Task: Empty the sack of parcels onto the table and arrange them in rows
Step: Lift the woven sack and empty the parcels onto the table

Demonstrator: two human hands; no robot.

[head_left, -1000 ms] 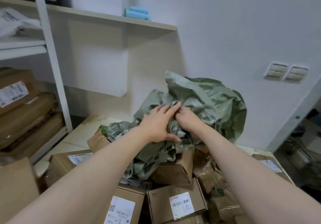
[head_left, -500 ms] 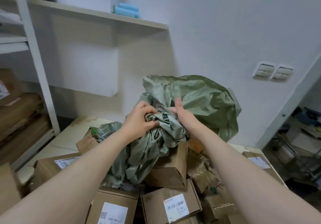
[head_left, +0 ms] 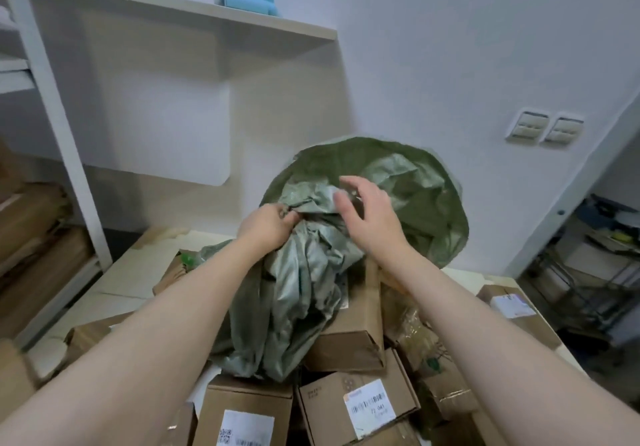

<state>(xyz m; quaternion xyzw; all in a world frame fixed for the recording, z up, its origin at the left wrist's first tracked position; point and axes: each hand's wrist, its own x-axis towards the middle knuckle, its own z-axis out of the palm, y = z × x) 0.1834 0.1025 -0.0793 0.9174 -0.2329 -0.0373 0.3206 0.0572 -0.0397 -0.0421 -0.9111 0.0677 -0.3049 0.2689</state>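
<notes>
The sack (head_left: pixel 304 293) looks emptied: the left hand (head_left: pixel 268 229) clenches its bunched cloth, the right hand (head_left: pixel 367 218) hovers open just beside, so next lift it off the boxes (head_left: pixel 346 334) beneath that grip.

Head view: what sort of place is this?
Likely a parcel sorting or stock room: labelled cardboard boxes heaped on the table, a green sack over them, and more brown parcels stacked on the rack at left.
</notes>
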